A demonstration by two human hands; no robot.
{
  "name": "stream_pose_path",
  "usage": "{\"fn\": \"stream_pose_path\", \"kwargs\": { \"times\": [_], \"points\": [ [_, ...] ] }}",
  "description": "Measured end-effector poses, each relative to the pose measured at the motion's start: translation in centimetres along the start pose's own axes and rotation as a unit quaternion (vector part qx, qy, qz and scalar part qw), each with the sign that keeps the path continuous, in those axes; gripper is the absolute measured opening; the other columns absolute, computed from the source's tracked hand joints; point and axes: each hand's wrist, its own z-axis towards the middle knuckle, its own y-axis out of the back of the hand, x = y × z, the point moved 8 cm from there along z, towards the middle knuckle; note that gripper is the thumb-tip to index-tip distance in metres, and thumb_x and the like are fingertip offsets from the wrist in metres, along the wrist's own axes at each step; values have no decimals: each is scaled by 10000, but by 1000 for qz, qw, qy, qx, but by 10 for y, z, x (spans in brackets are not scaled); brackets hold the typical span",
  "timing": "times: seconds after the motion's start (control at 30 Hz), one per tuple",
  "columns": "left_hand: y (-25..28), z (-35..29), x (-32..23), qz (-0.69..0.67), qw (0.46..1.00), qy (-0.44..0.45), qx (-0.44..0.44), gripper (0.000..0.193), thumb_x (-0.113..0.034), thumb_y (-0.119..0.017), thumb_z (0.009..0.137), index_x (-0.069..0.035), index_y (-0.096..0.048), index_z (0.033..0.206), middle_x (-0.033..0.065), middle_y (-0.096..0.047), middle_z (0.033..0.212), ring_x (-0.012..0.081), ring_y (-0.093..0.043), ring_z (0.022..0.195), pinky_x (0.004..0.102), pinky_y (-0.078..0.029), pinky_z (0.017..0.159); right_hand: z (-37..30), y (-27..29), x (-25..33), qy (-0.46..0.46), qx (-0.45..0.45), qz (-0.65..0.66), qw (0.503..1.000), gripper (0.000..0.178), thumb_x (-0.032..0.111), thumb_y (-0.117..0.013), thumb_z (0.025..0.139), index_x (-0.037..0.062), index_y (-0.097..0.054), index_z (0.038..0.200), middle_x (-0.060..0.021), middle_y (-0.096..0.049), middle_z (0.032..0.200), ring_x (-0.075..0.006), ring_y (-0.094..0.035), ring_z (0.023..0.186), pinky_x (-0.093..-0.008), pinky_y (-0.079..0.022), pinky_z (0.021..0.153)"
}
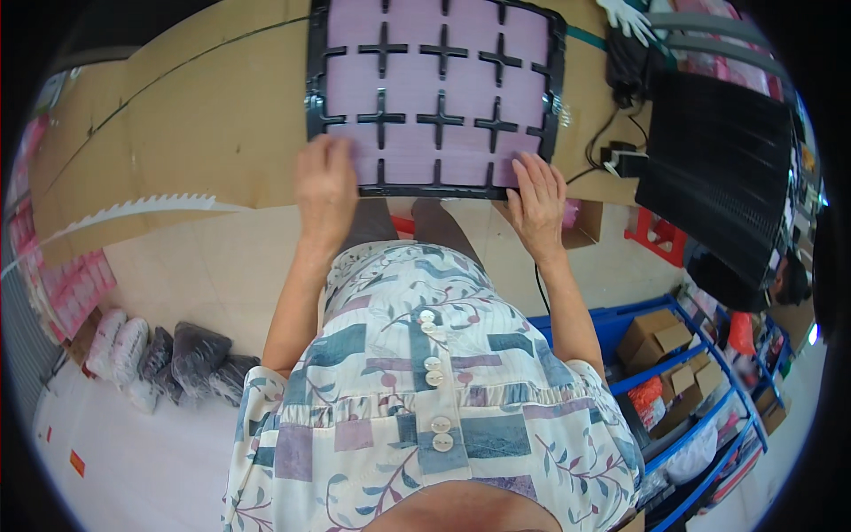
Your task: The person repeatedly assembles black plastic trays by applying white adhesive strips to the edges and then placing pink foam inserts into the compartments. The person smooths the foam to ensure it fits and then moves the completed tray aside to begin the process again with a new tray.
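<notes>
A black plastic frame (pixel 551 111) with raised cross-shaped dividers lies in front of me, and a pale purple sheet (pixel 412 75) fills the spaces between its crosses. My left hand (pixel 326 191) is at the near left corner, its fingers bent and pressed together over the edge. Whatever those fingertips may pinch is hidden beneath them. At the near right corner is my right hand (pixel 537 199), with fingers stretched out and resting on the rim and the sheet's edge.
Brown cardboard (pixel 195 115) covers the worktop. To the right stand a black ribbed panel (pixel 718 173) and a cable with a plug (pixel 625 162). A white glove (pixel 628 19) lies at the far right. Blue shelving (pixel 651 377) with cartons is at lower right; dark bags (pixel 197 355) lie on the floor.
</notes>
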Motion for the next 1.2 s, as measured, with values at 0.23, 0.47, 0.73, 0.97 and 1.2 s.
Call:
{"fn": "stream_pose_path", "kwargs": {
  "times": [0.23,0.47,0.73,0.97,1.2],
  "points": [
    [-21,-32,-12,-63,987,-42,138,711,-265,-779,741,15,-512,1338,211,-442,1447,394,-404,1344,453,-358,1107,-12,-29,-5,-3,77,-60,995,737,496,-577,886,43,-427,1447,-100,-397,1528,-252,-353,1418,-509,-165,1187],
    [-19,-21,-4,-43,992,16,122,710,-335,-754,779,15,-506,1345,215,-446,1437,396,-427,1319,473,-362,1096,-17,-37,-11,-5,71,-58,996,722,581,-439,944,85,-422,1468,-54,-391,1536,-228,-350,1419,-539,-147,1179],
    [-26,18,-10,-22,994,-57,85,708,-350,-734,798,13,-493,1357,192,-490,1393,371,-463,1272,467,-377,1054,-15,-31,-11,-19,71,-42,996,701,510,-532,913,86,-431,1462,-56,-389,1535,-230,-343,1421,-555,-160,1164],
    [-25,58,-6,15,995,13,99,606,-333,-716,835,6,-530,1302,154,-508,1357,351,-476,1223,459,-392,991,33,15,-4,-16,-61,-11,998,551,261,-707,834,35,-542,1308,-114,-535,1370,-267,-461,1309,-563,-211,1141],
    [-25,142,12,14,992,-122,-36,596,-379,-674,862,8,-540,1295,180,-537,1345,347,-475,1258,472,-369,1048,162,6,-40,21,-96,-128,987,610,413,-648,865,43,-537,1337,-83,-523,1402,-251,-432,1340,-557,-191,1152]
  ]
}}
